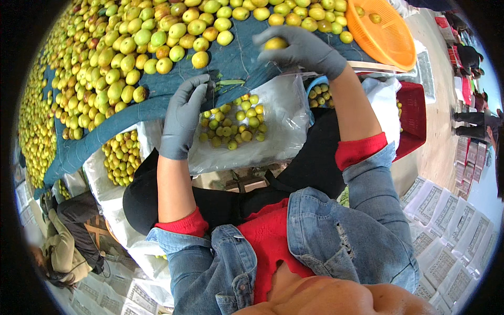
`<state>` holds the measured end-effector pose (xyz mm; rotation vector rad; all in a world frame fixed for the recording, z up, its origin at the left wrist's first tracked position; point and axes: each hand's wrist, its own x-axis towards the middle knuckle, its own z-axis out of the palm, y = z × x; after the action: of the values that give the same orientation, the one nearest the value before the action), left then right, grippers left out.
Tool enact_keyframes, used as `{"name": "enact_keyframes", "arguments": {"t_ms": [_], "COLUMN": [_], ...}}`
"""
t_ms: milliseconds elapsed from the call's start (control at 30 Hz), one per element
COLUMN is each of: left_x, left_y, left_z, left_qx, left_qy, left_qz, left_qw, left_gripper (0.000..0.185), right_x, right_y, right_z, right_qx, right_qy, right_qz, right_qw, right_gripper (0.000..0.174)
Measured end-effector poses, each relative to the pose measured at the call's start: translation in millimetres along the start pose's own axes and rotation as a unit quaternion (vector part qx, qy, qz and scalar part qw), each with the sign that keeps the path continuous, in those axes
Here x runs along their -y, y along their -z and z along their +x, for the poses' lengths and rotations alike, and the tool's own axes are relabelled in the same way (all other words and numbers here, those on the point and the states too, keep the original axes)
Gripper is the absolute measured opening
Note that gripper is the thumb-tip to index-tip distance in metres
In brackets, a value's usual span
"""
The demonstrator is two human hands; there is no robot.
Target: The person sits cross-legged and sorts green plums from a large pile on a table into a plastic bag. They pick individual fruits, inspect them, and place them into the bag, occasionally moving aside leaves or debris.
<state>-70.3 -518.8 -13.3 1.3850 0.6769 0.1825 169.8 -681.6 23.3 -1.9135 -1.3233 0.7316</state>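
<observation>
My right hand [311, 51], in a grey glove, holds one yellow-brown jujube [275, 43] above the blue-green cloth [246, 51]. Its fingers are slightly blurred. My left hand [183, 118], also gloved in grey, is at the near edge of the cloth, thumb and fingers close together. Whether anything is between those fingertips is unclear. Beside them lie narrow green leaf scraps [230, 82]. A broad heap of green and brownish jujubes [130, 45] covers the cloth beyond and to the left of my hands. Below the cloth edge, a plastic-lined container [252, 153] holds more jujubes.
An orange plastic basket [388, 37] with a few jujubes sits at the upper right. Below it are a blue basin [315, 82] and a red crate [411, 118]. Another person [67, 244] sits at the lower left. Wrapped printed cartons [449, 228] stand at the right.
</observation>
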Motion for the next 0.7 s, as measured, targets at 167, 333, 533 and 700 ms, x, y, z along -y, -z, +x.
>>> {"name": "enact_keyframes", "arguments": {"t_ms": [167,333,533,700], "left_x": [-1,3,6,8], "left_y": [-6,-6,-10,-6], "left_z": [0,3,5,5], "left_qx": [-0.004,-0.002,0.002,0.008], "left_qy": [-0.003,-0.007,-0.002,0.006], "left_qz": [0.024,0.037,0.008,0.008], "left_qw": [1.0,0.999,1.0,1.0], "left_gripper": [0.026,0.027,0.027,0.027], "right_x": [-67,-85,-73,-60], "right_y": [56,54,13,18], "right_z": [-20,-6,35,23], "right_qx": [-0.25,-0.223,-0.221,-0.165], "right_qy": [-0.105,-0.138,-0.215,-0.092], "right_qz": [-0.257,-0.268,-0.379,-0.307], "right_qw": [0.928,0.927,0.873,0.933], "right_gripper": [0.033,0.047,0.042,0.052]}}
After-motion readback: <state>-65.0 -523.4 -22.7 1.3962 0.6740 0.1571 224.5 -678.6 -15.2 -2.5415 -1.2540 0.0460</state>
